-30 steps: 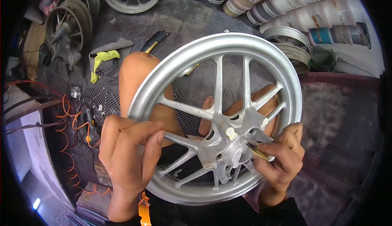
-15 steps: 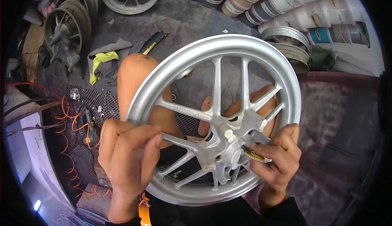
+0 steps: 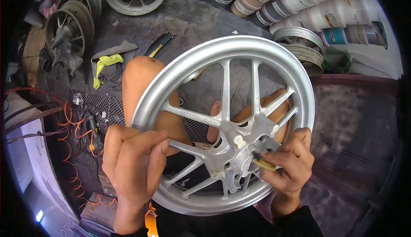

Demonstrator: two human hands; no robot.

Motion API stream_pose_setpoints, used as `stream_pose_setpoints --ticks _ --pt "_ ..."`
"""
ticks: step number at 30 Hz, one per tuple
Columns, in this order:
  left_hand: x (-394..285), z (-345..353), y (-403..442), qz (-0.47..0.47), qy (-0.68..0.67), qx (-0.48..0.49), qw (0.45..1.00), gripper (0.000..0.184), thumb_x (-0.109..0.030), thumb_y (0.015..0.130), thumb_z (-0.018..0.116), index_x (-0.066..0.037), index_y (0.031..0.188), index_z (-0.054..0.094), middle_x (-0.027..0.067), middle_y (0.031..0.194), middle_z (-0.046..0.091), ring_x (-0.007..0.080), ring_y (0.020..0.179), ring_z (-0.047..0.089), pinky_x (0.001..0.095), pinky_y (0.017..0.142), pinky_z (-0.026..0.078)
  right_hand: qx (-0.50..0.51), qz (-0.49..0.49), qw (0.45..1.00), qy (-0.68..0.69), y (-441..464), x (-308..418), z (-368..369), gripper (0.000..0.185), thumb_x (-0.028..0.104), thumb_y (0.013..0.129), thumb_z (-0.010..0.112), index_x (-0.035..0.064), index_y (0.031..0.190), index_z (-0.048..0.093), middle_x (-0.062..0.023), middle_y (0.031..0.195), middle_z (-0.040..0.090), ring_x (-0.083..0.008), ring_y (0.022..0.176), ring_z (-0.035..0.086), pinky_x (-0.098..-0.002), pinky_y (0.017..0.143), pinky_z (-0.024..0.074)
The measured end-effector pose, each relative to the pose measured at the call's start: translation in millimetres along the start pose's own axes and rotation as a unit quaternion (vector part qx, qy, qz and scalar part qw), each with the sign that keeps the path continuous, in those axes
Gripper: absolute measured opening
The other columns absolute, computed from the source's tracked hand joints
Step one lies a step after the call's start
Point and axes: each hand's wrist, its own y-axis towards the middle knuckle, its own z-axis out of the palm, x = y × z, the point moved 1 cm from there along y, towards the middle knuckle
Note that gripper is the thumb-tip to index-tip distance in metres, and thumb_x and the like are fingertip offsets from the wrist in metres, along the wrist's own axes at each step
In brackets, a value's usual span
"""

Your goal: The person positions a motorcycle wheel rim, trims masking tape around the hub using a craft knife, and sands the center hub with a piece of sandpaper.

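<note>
A silver alloy wheel point(image 3: 239, 45) with paired spokes rests tilted over the lap, its hub facing up toward me. My left hand point(image 3: 133, 162) is closed on the left side of the rim, fingertips near a spoke. Between the fingers and thumb of my right hand point(image 3: 293, 166) is a small folded piece of sandpaper point(image 3: 265, 164), dark at one edge and yellowish on the other face. It is held against the hub area, right of the centre. My right fingers partly hide it.
Stacked labelled tubs point(image 3: 299, 12) line the back right, with two more rims point(image 3: 299, 44) below them. Other wheels point(image 3: 70, 33) stand at the back left. A grey and yellow cloth point(image 3: 107, 68) lies on the floor, and a coiled orange hose point(image 3: 70, 160) runs down the left side.
My right hand has shifted very slightly, and the sandpaper is tilted a little differently at the hub. The left hand and wheel stay nearly in place.
</note>
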Motion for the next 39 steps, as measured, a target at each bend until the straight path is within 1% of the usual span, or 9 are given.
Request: stream_pose_setpoints --ticks 3,5,8,12,16,24,27,36,39 --pt "0.8 2.1 -0.7 0.001 -0.010 -0.012 1.000 0.024 0.004 0.072 0.077 -0.001 0.094 0.069 0.0074 0.076 0.059 0.0198 0.065 0.055 0.0301 0.058 0.043 0.014 -0.026 0.999 -0.024 4.4 4.0 7.3 0.037 0.027 0.055 0.083 0.0100 0.087 0.078 0.0008 0.072 0.052 -0.0215 0.075 0.048 -0.0347 0.071 0.0346" --pt "-0.6 2.1 -1.6 -0.002 -0.016 -0.007 1.000 0.024 0.004 0.072 0.077 -0.001 0.094 0.069 0.0077 0.076 0.060 0.0199 0.065 0.055 0.0300 0.058 0.043 0.001 -0.018 1.000 -0.012 1.6 -3.5 9.3 0.033 0.017 0.048 0.083 0.0066 0.078 0.075 -0.0016 0.066 0.048 -0.0218 0.069 0.044 -0.0345 0.063 0.0341" --pt "0.2 -0.9 -1.2 -0.013 -0.013 -0.011 1.000 0.024 0.004 0.072 0.077 -0.001 0.094 0.069 0.0081 0.076 0.061 0.0198 0.065 0.055 0.0298 0.057 0.043 -0.008 0.033 0.999 -0.012 -3.4 0.8 -3.9 0.038 0.023 0.052 0.084 0.0097 0.086 0.078 0.0001 0.073 0.052 -0.0214 0.075 0.048 -0.0357 0.073 0.0340" --pt "-0.4 3.6 -2.8 -0.008 -0.020 -0.008 1.000 0.024 0.004 0.072 0.077 -0.001 0.093 0.069 0.0085 0.077 0.061 0.0203 0.065 0.055 0.0301 0.058 0.043 -0.013 -0.010 1.000 0.001 3.1 -1.8 14.3 0.029 0.015 0.050 0.082 0.0068 0.076 0.074 -0.0002 0.063 0.044 -0.0200 0.067 0.042 -0.0330 0.063 0.0312" --pt "-0.9 0.3 -2.0 -0.022 -0.014 -0.002 1.000 0.024 0.004 0.072 0.077 -0.001 0.093 0.069 0.0088 0.077 0.061 0.0211 0.065 0.056 0.0307 0.059 0.044 -0.016 0.013 1.000 -0.014 -1.2 -0.3 -1.1 0.033 0.023 0.054 0.086 0.0108 0.084 0.077 0.0021 0.069 0.051 -0.0189 0.072 0.048 -0.0340 0.070 0.0340" --pt "-0.4 1.5 -0.4 -0.010 -0.009 -0.006 1.000 0.023 0.003 0.071 0.078 -0.002 0.092 0.069 0.0077 0.076 0.059 0.0206 0.066 0.056 0.0312 0.059 0.043 -0.032 -0.033 0.999 -0.001 4.7 -1.2 1.3 0.034 0.022 0.051 0.083 0.0071 0.081 0.076 -0.0004 0.064 0.046 -0.0201 0.067 0.043 -0.0333 0.062 0.0328" --pt "0.1 1.8 -0.1 -0.006 -0.015 -0.004 1.000 0.023 0.003 0.072 0.078 -0.002 0.092 0.069 0.0077 0.076 0.058 0.0206 0.065 0.055 0.0309 0.059 0.043 0.049 -0.025 0.999 0.002 7.2 1.6 8.4 0.035 0.027 0.056 0.083 0.0110 0.086 0.078 0.0023 0.069 0.053 -0.0199 0.072 0.048 -0.0336 0.068 0.0346" --pt "0.9 0.3 -0.1 -0.014 -0.027 -0.015 0.999 0.023 0.003 0.072 0.078 -0.003 0.092 0.069 0.0075 0.076 0.058 0.0210 0.065 0.054 0.0321 0.059 0.042 0.016 -0.034 0.999 -0.010 6.8 -2.3 5.9 0.030 0.020 0.050 0.082 0.0064 0.076 0.074 -0.0009 0.064 0.048 -0.0202 0.066 0.042 -0.0343 0.063 0.0330" --pt "1.0 1.2 -1.1 -0.013 -0.024 -0.009 1.000 0.023 0.003 0.072 0.078 -0.003 0.092 0.069 0.0075 0.076 0.058 0.0214 0.066 0.055 0.0324 0.060 0.042 0.005 -0.004 1.000 -0.011 6.6 7.0 -4.7 0.031 0.021 0.051 0.084 0.0117 0.079 0.077 0.0028 0.069 0.052 -0.0191 0.072 0.049 -0.0346 0.069 0.0350"
